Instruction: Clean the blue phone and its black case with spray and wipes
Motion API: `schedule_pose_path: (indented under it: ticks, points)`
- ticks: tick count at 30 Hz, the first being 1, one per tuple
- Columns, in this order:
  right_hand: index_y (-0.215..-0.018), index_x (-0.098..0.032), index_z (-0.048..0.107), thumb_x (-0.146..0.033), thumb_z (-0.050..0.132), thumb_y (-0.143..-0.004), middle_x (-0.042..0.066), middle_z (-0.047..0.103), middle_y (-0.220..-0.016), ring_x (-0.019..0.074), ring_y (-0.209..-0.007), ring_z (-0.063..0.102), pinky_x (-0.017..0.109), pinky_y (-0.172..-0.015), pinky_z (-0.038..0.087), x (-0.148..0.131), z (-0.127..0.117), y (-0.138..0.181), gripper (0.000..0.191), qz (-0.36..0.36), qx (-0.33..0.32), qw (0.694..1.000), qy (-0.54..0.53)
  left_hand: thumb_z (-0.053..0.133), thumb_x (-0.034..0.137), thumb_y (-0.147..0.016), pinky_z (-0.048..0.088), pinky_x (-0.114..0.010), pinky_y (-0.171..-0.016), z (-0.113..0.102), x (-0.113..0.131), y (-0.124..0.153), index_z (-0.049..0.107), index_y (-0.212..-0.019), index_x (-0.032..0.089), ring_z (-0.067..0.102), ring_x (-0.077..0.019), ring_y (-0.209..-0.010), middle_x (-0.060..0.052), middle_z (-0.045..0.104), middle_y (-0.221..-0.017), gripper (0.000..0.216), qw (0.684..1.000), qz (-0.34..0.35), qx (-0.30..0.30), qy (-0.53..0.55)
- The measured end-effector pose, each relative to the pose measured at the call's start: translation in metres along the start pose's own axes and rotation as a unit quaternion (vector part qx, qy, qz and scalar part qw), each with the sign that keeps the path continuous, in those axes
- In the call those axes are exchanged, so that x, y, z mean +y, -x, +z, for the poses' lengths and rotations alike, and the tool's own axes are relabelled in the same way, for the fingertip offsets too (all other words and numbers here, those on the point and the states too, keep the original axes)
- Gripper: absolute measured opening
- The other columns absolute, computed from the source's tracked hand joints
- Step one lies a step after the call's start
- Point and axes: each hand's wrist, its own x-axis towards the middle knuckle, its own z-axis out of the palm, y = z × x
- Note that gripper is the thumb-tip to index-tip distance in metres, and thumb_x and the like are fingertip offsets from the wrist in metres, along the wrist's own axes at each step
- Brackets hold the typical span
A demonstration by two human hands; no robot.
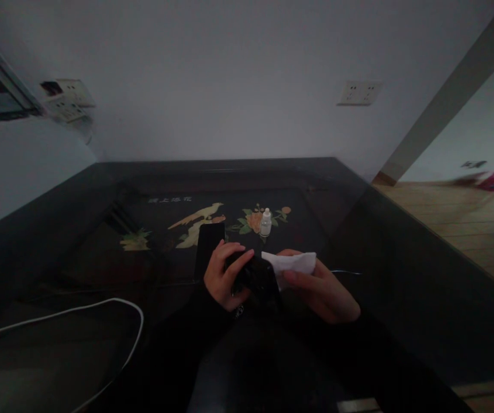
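My left hand [228, 275] is closed around a black camera [260, 279], its fingers over the top; dim light hides much of the camera's detail. Pinched between the thumb and fingers of my right hand [326, 291] is a folded white tissue [292, 265]. The tissue's left edge is right beside the camera; whether they touch I cannot tell. Just beyond my hands a small clear bottle with a white cap [265, 222] stands upright. A flat black phone-like slab [207, 244] lies behind my left hand.
The dark glossy table [358, 229] has a painted bird [199, 215] and flowers on its top. A white cable [100, 302] curves across its left side. A thin cord [345, 272] shows right of my right hand. Wall sockets [360, 93] sit above the far edge.
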Motion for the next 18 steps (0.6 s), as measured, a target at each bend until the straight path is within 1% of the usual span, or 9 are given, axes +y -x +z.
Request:
schedule_pose_path:
  ticks: [1, 3, 5, 7, 8, 12, 13, 17, 18]
  points:
    - [-0.081, -0.016, 0.061, -0.030, 0.072, -0.061, 0.000, 0.060, -0.072, 0.0105, -0.065, 0.052, 0.022, -0.060, 0.039, 0.000, 0.000, 0.000, 0.026, -0.005, 0.001, 1.000, 0.006, 0.055, 0.019, -0.064, 0.032, -0.053, -0.096, 0.000, 0.001, -0.001, 0.030, -0.130, 0.025, 0.043, -0.0264, -0.107, -0.009, 0.040, -0.115, 0.071, 1.000, 0.001, -0.001, -0.001]
    - [-0.077, -0.016, 0.061, -0.034, 0.071, -0.062, -0.002, 0.058, -0.068, 0.0098, -0.061, 0.051, 0.022, -0.057, 0.038, 0.002, 0.000, -0.001, 0.026, -0.014, 0.025, 0.999, 0.014, 0.055, 0.018, -0.065, 0.032, -0.053, -0.096, 0.000, 0.001, -0.001, 0.030, -0.130, 0.026, 0.043, -0.0262, -0.107, -0.008, 0.041, -0.114, 0.070, 1.000, 0.003, -0.004, -0.006]
    - [-0.075, -0.016, 0.059, -0.035, 0.070, -0.063, -0.003, 0.057, -0.064, 0.0091, -0.058, 0.049, 0.021, -0.055, 0.037, 0.006, 0.000, -0.003, 0.024, -0.012, 0.055, 0.998, 0.024, 0.056, 0.017, -0.064, 0.031, -0.053, -0.097, 0.001, 0.000, -0.001, 0.032, -0.129, 0.027, 0.043, -0.0262, -0.107, -0.008, 0.041, -0.114, 0.070, 1.000, 0.004, -0.009, -0.013]
    - [-0.073, -0.016, 0.059, -0.033, 0.070, -0.064, -0.003, 0.056, -0.062, 0.0086, -0.057, 0.048, 0.021, -0.054, 0.036, 0.010, -0.002, -0.005, 0.023, -0.005, 0.066, 0.997, 0.036, 0.057, 0.017, -0.063, 0.030, -0.053, -0.097, 0.001, -0.002, 0.000, 0.032, -0.129, 0.027, 0.043, -0.0264, -0.108, -0.008, 0.041, -0.115, 0.070, 1.000, 0.003, -0.015, -0.017]
    - [-0.073, -0.016, 0.059, -0.033, 0.070, -0.064, -0.003, 0.056, -0.062, 0.0085, -0.057, 0.048, 0.021, -0.054, 0.036, 0.011, -0.004, -0.006, 0.023, 0.000, 0.061, 0.997, 0.044, 0.057, 0.017, -0.063, 0.029, -0.053, -0.098, 0.001, -0.003, 0.000, 0.032, -0.129, 0.027, 0.043, -0.0265, -0.108, -0.008, 0.041, -0.115, 0.070, 1.000, 0.002, -0.015, -0.018]
    - [-0.072, -0.014, 0.060, -0.033, 0.069, -0.066, -0.003, 0.055, -0.062, 0.0080, -0.057, 0.048, 0.020, -0.055, 0.036, 0.011, -0.009, -0.009, 0.021, 0.030, 0.000, 0.997, 0.075, 0.056, 0.018, -0.063, 0.030, -0.053, -0.097, 0.001, -0.003, 0.000, 0.033, -0.128, 0.025, 0.043, -0.0265, -0.108, -0.009, 0.042, -0.114, 0.069, 1.000, 0.003, -0.014, -0.020]
    - [-0.072, -0.014, 0.060, -0.032, 0.069, -0.066, -0.003, 0.055, -0.062, 0.0080, -0.057, 0.048, 0.020, -0.054, 0.036, 0.010, -0.009, -0.009, 0.021, 0.031, -0.005, 0.997, 0.077, 0.056, 0.017, -0.063, 0.030, -0.052, -0.097, 0.001, -0.002, 0.000, 0.033, -0.128, 0.025, 0.043, -0.0263, -0.107, -0.008, 0.042, -0.114, 0.069, 1.000, 0.007, -0.017, -0.018]
    - [-0.071, -0.015, 0.060, -0.031, 0.070, -0.065, -0.003, 0.054, -0.061, 0.0076, -0.056, 0.047, 0.019, -0.053, 0.035, 0.009, -0.008, -0.008, 0.020, 0.004, 0.023, 0.999, 0.048, 0.053, 0.018, -0.064, 0.031, -0.052, -0.096, 0.001, 0.001, -0.001, 0.035, -0.126, 0.026, 0.045, -0.0256, -0.106, -0.008, 0.044, -0.112, 0.065, 1.000, 0.012, -0.025, -0.005]
    - [-0.070, -0.015, 0.060, -0.031, 0.069, -0.065, -0.003, 0.053, -0.061, 0.0074, -0.056, 0.047, 0.019, -0.053, 0.035, 0.009, -0.008, -0.008, 0.020, 0.004, 0.021, 0.999, 0.042, 0.052, 0.018, -0.064, 0.031, -0.052, -0.096, 0.001, 0.001, -0.001, 0.035, -0.126, 0.026, 0.045, -0.0255, -0.106, -0.008, 0.044, -0.112, 0.065, 1.000, 0.006, -0.023, -0.002]
